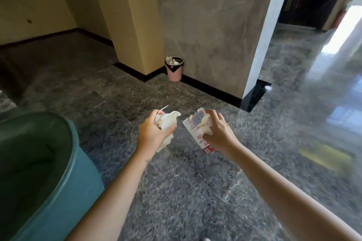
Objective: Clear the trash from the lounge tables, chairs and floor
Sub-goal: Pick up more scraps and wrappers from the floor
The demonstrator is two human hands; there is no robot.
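My left hand (151,131) grips a bunch of crumpled white tissue (168,123) with a thin white strip sticking up from it. My right hand (219,133) grips a white printed wrapper (193,126) with red labels, together with more crumpled paper. Both hands are held out in front of me above the grey stone floor. Ahead, against the grey wall, stands a small pink bin (174,70) with a black liner, filled with white trash to the rim.
A teal upholstered chair (58,172) fills the lower left. A yellow pillar (127,15) and a grey marble wall (211,25) with black skirting stand ahead. A glossy corridor floor (313,84) opens to the right.
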